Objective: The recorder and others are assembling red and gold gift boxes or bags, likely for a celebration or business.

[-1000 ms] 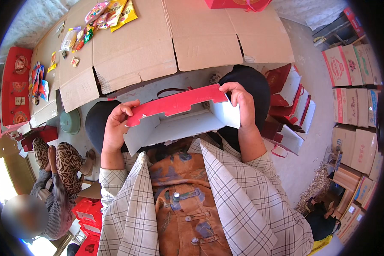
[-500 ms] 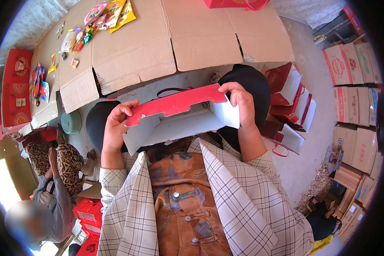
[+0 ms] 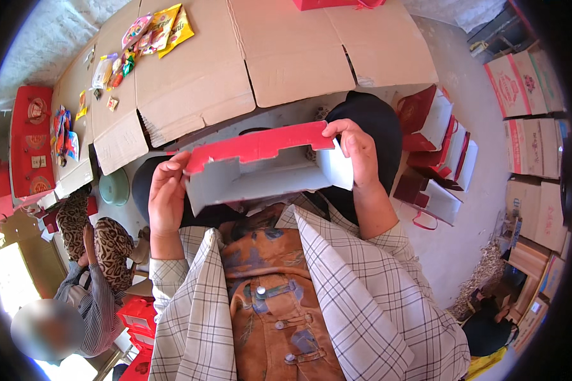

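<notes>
Over my lap I hold a red cardboard box (image 3: pixel 260 147) with a white inside, its open end turned toward me. A notched red flap runs along its far upper edge, and pale side flaps stand at both ends. My left hand (image 3: pixel 168 188) grips the left end, thumb and fingers closed on the corner of the flap. At the opposite end, my right hand (image 3: pixel 357 150) pinches the right corner, with the thumb on the red edge. The far side of the box is hidden from me.
Ahead stands a cardboard-covered table (image 3: pixel 190 76) with snack packets (image 3: pixel 165 32) on it. Several red and white boxes (image 3: pixel 435 155) lie on the floor at right, near stacked cartons (image 3: pixel 534 146). A person (image 3: pixel 92 298) sits at left, by a green bowl (image 3: pixel 114 187).
The box has tipped slightly, so less of its white inside shows. My left hand has shifted a little down and left along its end. The view has turned slightly.
</notes>
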Tool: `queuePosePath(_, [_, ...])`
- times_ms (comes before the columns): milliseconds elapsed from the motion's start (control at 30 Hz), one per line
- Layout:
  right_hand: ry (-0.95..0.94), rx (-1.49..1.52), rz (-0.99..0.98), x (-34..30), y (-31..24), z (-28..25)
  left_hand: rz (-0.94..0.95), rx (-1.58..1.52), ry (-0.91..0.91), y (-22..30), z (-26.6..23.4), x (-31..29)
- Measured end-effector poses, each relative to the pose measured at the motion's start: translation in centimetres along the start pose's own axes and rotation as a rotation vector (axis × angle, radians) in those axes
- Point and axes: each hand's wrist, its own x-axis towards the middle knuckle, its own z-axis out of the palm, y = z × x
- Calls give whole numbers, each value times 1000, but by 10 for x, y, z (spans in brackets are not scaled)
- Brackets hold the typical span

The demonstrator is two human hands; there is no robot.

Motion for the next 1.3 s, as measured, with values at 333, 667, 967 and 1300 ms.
queuePosePath(333, [-17,-172,-55,-1,-1,-9,-165,720,92,-32,29,-12])
queuePosePath(667, [-9,-317,-119,-7,-2,-14,269,1317,163,-11,34,-4])
queuePosePath(967, [106,-130,-91,-16,-2,-31,118,866,206,22,55,-10])
queuePosePath(1300, [168,207,-112,-8,-9,-10,326,960,213,66,76,-32])
